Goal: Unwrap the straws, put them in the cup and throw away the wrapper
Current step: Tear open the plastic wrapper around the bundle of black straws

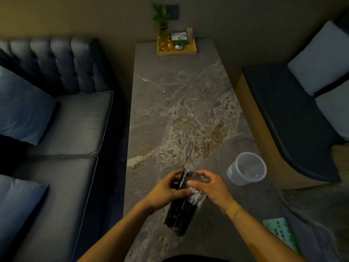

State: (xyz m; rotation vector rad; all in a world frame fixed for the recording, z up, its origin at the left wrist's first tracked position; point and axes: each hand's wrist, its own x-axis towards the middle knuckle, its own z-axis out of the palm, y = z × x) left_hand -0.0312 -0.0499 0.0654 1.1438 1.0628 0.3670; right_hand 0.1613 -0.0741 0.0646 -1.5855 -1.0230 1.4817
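Observation:
A bundle of black straws [179,214] in a clear plastic wrapper [197,195] is held above the near part of the marble table [170,103]. My left hand [166,191] grips the bundle's upper part from the left. My right hand [211,186] pinches the loose, crinkled wrapper at the top right of the bundle. A clear plastic cup [247,169] stands upright and looks empty, on the table just right of my right hand.
A wooden tray [177,46] with a plant and small items sits at the table's far end. A green card [281,235] lies near the front right. A dark sofa [66,120] flanks the left, a cushioned bench [283,114] the right.

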